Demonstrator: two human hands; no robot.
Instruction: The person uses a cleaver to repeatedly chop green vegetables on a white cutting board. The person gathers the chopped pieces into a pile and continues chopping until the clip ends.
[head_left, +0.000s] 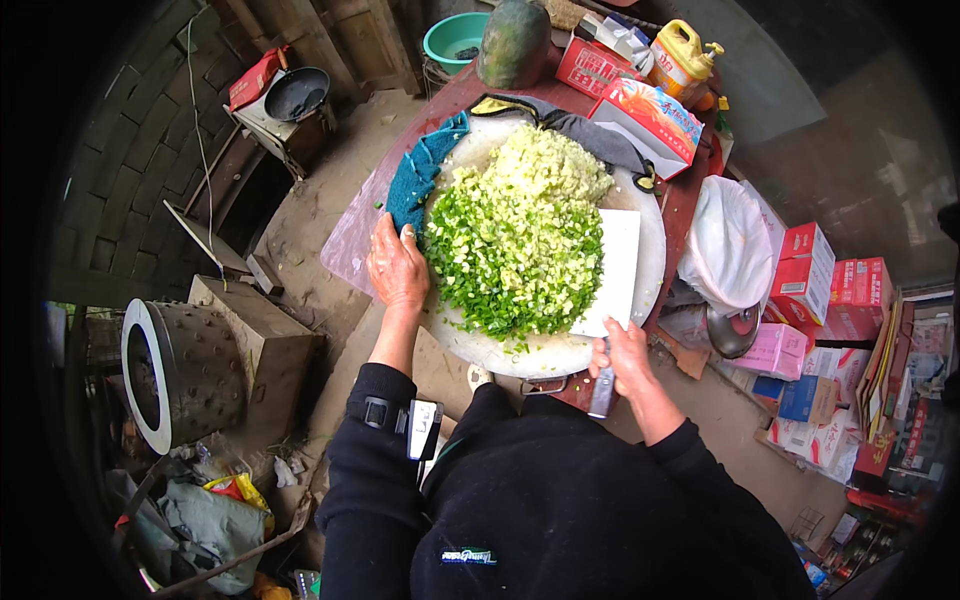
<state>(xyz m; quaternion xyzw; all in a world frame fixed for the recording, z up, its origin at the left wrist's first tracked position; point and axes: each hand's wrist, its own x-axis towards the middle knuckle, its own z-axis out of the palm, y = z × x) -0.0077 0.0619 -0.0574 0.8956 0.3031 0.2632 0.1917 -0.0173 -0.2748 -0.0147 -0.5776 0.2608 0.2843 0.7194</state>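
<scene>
My right hand grips the metal handle of a cleaver, whose broad blade lies against the right side of a chopped heap on a round, pale chopping board. Chopped green scallion forms the near part of the heap, and finely chopped pale vegetable the far part. My left hand rests at the board's left rim, touching the near end of a teal cloth, with nothing seen in its grasp; its palm is hidden. A grey cloth lies along the far rim.
Behind the board, a dark green melon, an open carton and a yellow pump bottle stand on the red table. A white plastic bag is at the right, near stacked cartons. A wok stands far left.
</scene>
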